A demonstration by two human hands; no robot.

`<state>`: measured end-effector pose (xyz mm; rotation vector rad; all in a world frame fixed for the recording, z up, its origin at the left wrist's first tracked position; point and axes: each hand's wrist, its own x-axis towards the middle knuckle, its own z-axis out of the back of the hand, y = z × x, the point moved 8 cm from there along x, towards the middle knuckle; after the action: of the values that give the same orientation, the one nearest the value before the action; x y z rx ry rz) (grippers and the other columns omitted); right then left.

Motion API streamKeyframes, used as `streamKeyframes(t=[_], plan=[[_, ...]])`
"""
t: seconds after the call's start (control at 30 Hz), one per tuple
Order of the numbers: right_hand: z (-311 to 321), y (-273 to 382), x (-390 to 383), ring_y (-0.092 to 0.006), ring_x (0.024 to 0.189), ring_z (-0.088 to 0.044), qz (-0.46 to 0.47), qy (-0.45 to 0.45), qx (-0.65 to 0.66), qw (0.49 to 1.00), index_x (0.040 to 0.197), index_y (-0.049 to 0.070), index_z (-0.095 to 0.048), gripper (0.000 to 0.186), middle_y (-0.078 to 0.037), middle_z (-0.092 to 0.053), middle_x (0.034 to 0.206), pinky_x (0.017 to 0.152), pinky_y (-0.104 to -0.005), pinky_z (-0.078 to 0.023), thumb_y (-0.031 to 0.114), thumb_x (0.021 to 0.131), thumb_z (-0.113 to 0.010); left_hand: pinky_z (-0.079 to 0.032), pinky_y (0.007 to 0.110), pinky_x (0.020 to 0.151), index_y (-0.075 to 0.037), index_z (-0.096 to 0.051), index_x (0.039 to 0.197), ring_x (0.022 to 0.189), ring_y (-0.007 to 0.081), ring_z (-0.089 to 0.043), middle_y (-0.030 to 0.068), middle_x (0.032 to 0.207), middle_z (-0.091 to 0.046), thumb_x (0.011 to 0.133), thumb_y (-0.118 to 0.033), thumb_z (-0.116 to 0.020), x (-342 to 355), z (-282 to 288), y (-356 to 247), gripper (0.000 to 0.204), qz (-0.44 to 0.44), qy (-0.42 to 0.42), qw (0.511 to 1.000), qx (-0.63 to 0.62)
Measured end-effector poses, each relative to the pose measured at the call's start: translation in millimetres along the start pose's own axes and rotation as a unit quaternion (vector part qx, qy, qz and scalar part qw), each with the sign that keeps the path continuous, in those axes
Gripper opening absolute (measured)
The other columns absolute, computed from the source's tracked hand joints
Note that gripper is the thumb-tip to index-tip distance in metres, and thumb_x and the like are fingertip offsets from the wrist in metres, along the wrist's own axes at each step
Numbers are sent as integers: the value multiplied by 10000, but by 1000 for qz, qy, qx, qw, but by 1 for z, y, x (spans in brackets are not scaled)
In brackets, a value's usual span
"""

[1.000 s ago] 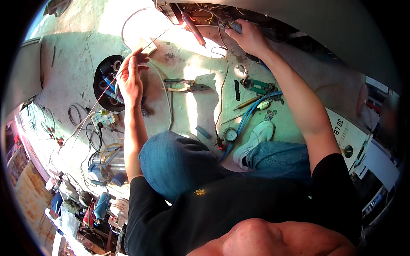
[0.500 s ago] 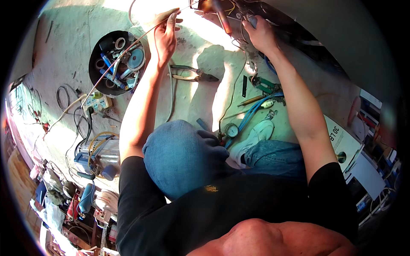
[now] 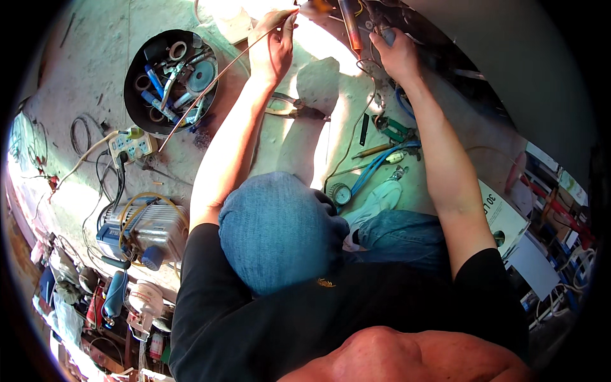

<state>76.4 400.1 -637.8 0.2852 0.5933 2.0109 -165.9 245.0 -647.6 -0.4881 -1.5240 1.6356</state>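
Note:
My left hand (image 3: 272, 54), at the top of the view, pinches a thin copper-coloured brazing rod (image 3: 219, 77). The rod slants down to the left across the bucket, and its upper end reaches a blurred orange flame (image 3: 315, 8). My right hand (image 3: 400, 56) is closed on the grey handle of a torch (image 3: 386, 34); the torch's far part is dark and hard to make out. Between the hands stands a copper cylinder (image 3: 351, 27) with a thin tube curling from its lower end. Dark machine parts (image 3: 433, 35) lie behind my right hand.
A black bucket (image 3: 129, 95) of tapes and tools stands left, near a power strip (image 3: 135, 146) and a pump (image 3: 146, 226). Pliers (image 3: 305, 112) lie partly behind my left forearm. Green-handled cutters (image 3: 393, 130), a gauge (image 3: 340, 193) and blue hoses (image 3: 369, 175) lie near my shoe.
My left hand has moved right with the rod, toward the flame and the copper cylinder. The rod's lower end now shows by the bucket. My right hand keeps its grip; the view has shifted slightly.

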Motion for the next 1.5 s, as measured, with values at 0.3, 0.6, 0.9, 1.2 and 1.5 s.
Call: streamKeyframes(t=[0.3,0.6,0.9,1.2,1.5], plan=[[0,-3,-5,-388,930,-707,15,-20,9,1000,1057,-18,-706,397,-224,-737,972,818,-434,-534,366,955,-711,-566,304,734,-16,-735,1147,842,203,-754,139,1006,-732,1029,-100,-620,0,-4,-4,185,-84,-16,993,86],[-3,1,-5,-466,1042,-676,-17,16,35,999,1124,-54,-671,481,-287,-717,1070,900,-481,-532,378,922,-728,-562,307,729,-18,-735,1139,832,203,-748,139,992,-730,1030,-104,-616,1,0,-4,183,-83,-23,994,73],[-6,-1,-9,-377,981,-706,-17,7,41,999,1119,-20,-694,382,-204,-748,1041,876,-419,-534,322,953,-733,-545,297,737,-15,-734,1144,826,197,-727,132,967,-725,1023,-92,-630,5,7,-15,177,-59,6,996,68],[-3,-8,-13,-309,956,-724,-17,3,62,998,1126,-13,-709,358,-186,-759,1034,864,-385,-537,300,955,-727,-547,282,691,-7,-729,1141,819,184,-721,129,981,-720,1017,-68,-641,15,7,-16,164,-88,55,991,85],[-1,-9,-12,-409,904,-709,-19,-29,68,997,1047,-4,-718,386,-218,-736,907,801,-463,-540,358,915,-719,-542,276,684,2,-722,1143,820,159,-703,119,968,-710,1027,-67,-629,16,-1,-14,164,-68,29,996,40]])
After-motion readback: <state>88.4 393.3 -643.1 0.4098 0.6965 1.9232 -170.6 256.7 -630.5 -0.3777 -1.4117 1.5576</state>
